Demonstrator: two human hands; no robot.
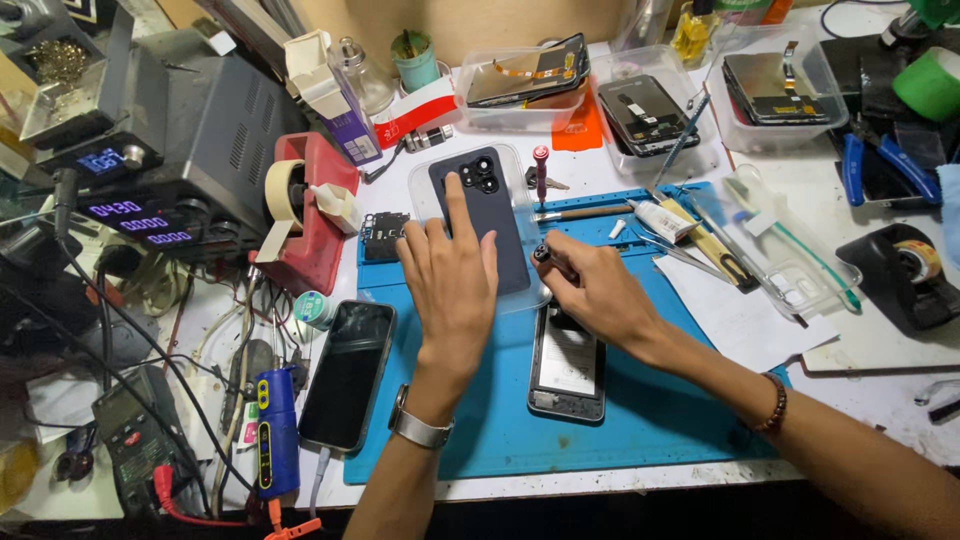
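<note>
On a cluttered repair tabletop [870, 340], the left hand [450, 285] lies flat, its grip released, index finger pressing a dark phone back cover [483, 215] that rests on a clear plastic tray lid [425, 195] at the top of a blue work mat [640, 420]. The right hand [598, 290] has its grip clenched around a small screwdriver [545, 256], just above an opened phone [567, 365] on the mat. It seems wise to keep the cover pinned flat and steady, and the driver upright, so neither slips.
</note>
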